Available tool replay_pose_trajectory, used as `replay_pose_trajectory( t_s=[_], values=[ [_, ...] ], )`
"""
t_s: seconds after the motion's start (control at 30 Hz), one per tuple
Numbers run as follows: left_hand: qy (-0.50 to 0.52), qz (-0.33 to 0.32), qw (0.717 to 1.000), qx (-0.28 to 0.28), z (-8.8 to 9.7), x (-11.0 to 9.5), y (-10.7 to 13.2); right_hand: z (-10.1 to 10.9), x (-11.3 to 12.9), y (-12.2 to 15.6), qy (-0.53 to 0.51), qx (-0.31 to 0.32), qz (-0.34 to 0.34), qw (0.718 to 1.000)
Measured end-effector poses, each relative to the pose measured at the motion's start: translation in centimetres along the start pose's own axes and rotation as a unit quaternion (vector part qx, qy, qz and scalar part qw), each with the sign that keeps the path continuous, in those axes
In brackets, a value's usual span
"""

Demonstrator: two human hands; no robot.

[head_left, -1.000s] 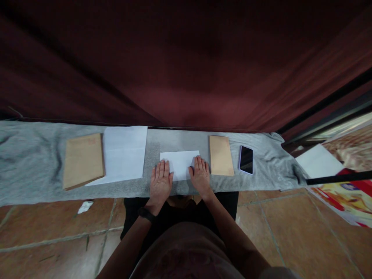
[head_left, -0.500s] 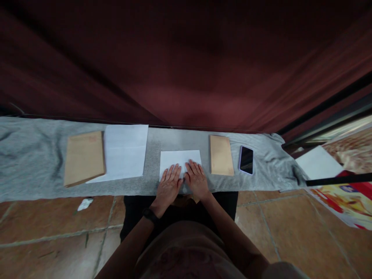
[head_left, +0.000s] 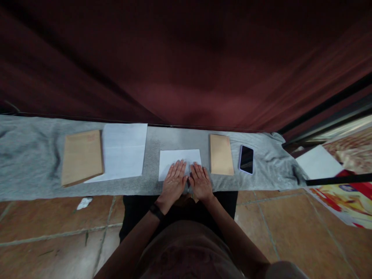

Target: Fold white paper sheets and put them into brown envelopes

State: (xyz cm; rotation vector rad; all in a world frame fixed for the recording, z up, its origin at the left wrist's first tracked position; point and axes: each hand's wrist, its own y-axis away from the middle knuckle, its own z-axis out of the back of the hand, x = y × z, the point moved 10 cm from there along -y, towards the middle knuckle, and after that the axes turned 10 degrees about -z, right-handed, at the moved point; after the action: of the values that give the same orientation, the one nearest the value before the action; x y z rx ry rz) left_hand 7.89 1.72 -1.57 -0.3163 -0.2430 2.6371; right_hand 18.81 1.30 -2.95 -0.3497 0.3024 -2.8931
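In front of me a white sheet of paper, apparently folded, lies on a grey cloth. My left hand rests flat on its near part, fingers stretched out and pointing away from me. Beside it my right hand also lies flat on the paper, with its fingers extended. The two thumbs are close together near the paper's front edge, which the hands partly hide. Neither hand grips anything.
Left on the grey cloth sit larger white sheets, partly under a stack of brown envelopes. To the right are more brown envelopes and a phone. Behind hangs a dark red curtain.
My left hand has slid right across the paper, closer to my right hand. My right hand has shifted slightly right. The paper stays in place.
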Motion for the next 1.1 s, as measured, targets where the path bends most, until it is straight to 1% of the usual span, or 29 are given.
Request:
replay_pose_trajectory(
  t_s=[0.07, 0.2, 0.33, 0.4, 0.47, 0.67, 0.8, 0.97, 1.1],
  values=[
    [0.011, -0.009, 1.000, 0.009, -0.6, -0.1, -1.4, 0.0, 0.1, -0.1, 0.003, 0.000, 0.000, 1.000],
    [0.016, -0.008, 0.999, 0.034, -1.9, 0.9, -3.5, 0.1, 0.1, -0.3, 0.001, -0.004, -0.002, 1.000],
    [0.019, -0.002, 0.998, 0.062, -2.8, 1.9, -4.2, 0.3, 0.1, -0.2, -0.005, -0.008, -0.004, 1.000],
    [0.029, 0.003, 0.996, 0.083, -3.3, 2.3, -4.4, 0.4, 0.1, -0.2, -0.010, -0.005, -0.006, 1.000],
    [0.036, 0.004, 0.995, 0.093, -3.6, 2.5, -4.5, 0.4, 0.1, -0.2, -0.015, 0.000, -0.008, 1.000],
    [0.029, 0.002, 0.998, 0.052, -2.9, 2.7, -5.1, 0.3, 0.0, -0.3, -0.024, 0.008, -0.013, 1.000],
    [0.018, 0.016, 0.999, 0.031, -2.3, 3.2, -5.1, 0.1, 0.0, -0.3, -0.021, 0.013, -0.016, 1.000],
    [0.006, 0.056, 0.998, 0.005, -1.6, 4.8, -4.0, 0.3, 0.0, -0.2, -0.026, 0.016, -0.021, 0.999],
    [-0.002, 0.068, 0.998, -0.005, -1.2, 5.6, -2.9, 0.7, -0.1, -0.8, -0.048, 0.028, -0.045, 0.997]
  ],
)
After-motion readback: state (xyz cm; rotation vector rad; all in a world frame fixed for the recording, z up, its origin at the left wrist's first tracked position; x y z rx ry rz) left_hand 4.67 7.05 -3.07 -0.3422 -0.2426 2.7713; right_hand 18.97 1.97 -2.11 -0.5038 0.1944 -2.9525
